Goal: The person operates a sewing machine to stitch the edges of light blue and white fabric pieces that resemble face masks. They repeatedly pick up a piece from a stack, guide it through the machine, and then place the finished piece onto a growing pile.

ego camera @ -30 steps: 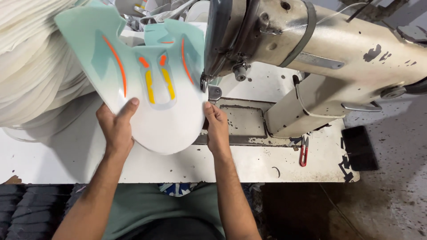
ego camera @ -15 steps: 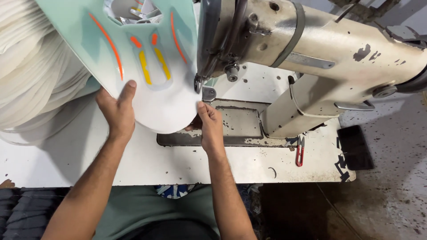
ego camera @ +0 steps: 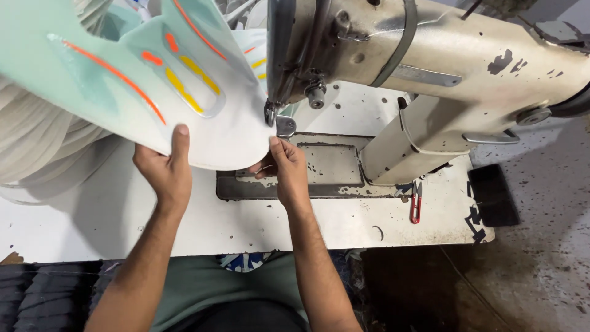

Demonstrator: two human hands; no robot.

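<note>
Both hands grip the pale mint panel [ego camera: 153, 80], striped orange and yellow, to steer its rim under the sewing machine [ego camera: 430, 67] needle. Left hand [ego camera: 163, 175] fingers closed on its near edge; right hand [ego camera: 286, 169] pinches it above the counter [ego camera: 246, 227] middle

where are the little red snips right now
In the head view the red snips lie on the white table, right of the right hand, at the foot of the sewing machine column, left of a black pad.
</note>
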